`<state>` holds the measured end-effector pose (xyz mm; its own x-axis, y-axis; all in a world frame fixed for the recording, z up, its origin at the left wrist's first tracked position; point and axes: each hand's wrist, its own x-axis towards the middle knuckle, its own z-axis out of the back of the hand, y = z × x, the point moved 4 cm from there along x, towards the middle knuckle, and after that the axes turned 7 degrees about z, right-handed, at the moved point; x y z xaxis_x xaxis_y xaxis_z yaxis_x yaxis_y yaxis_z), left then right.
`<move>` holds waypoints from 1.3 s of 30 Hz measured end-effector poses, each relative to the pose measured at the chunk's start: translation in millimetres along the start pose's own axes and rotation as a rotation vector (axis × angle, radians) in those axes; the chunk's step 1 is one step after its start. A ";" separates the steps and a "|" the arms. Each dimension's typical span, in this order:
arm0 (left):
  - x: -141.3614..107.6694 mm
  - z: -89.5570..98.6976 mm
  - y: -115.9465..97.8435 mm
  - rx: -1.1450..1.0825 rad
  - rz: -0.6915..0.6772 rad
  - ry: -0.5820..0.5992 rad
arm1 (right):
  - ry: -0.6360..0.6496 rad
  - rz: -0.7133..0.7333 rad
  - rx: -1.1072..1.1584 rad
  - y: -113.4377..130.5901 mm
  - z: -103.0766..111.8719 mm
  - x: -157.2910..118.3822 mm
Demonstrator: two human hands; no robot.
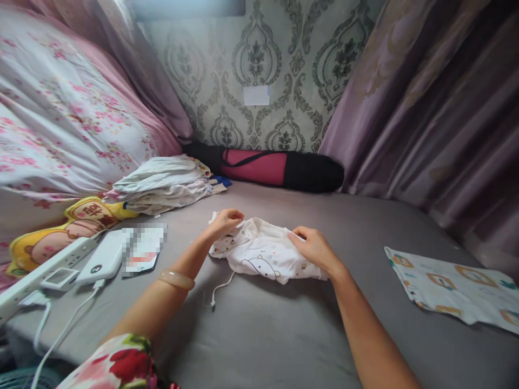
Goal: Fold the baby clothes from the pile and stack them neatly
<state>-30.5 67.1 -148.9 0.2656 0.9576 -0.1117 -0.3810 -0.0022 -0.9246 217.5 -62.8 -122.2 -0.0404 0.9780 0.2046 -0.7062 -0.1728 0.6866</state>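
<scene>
The garment (pixel 259 256), white with a line-drawn bear and small coloured marks, lay crumpled on the grey sheet (pixel 251 340), in the middle of the view and between both hands. The left hand (pixel 227 222) was at its far left end, fingers curled narrowly on the fabric; the fingertips were partly hidden, so how much cloth they pinched could not be told. The right hand (pixel 315 248) held the right part of the garment, thumb on top and the other fingers bent close, their tips hidden. A thin white cord (pixel 219 290) trailed from the near left edge of the garment onto the sheet. A bangle (pixel 177 279) circled the left forearm, and a flowered sleeve (pixel 125 364) showed below it. Well apart to the right, a printed cloth (pixel 450 286) lay flat. On the left, a power bank (pixel 101 262) lay between a power strip (pixel 40 278) and a flat item (pixel 141 259) that was partly blurred out; a white cable (pixel 67 327) was plugged into the power bank. A yellow cushion (pixel 77 229) lay behind the strip, just beside a pile of clothes (pixel 166 186). At the back, a black and red bag (pixel 255 167) stretched along the foot of the patterned wall (pixel 255 54), with a mauve curtain (pixel 397 119) to its right.
</scene>
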 end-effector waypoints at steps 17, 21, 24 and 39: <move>15.9 -33.8 -5.9 0.212 -0.088 0.395 | 0.241 0.055 0.083 -15.4 31.9 -11.3; 1.2 -40.3 -12.8 0.212 -0.135 0.460 | 0.295 0.031 0.103 -22.6 41.1 -16.5; -12.1 -50.2 -13.8 0.310 -0.193 0.592 | 0.391 0.002 0.110 -27.2 42.2 -21.4; 15.0 -72.1 -14.9 0.407 -0.276 0.432 | 0.548 -0.008 0.076 -21.6 39.4 -29.3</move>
<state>43.0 60.7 -163.1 0.7011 0.7054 -0.1045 -0.5301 0.4175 -0.7381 261.8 -92.3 -115.5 -0.4114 0.8935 -0.1800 -0.6559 -0.1532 0.7391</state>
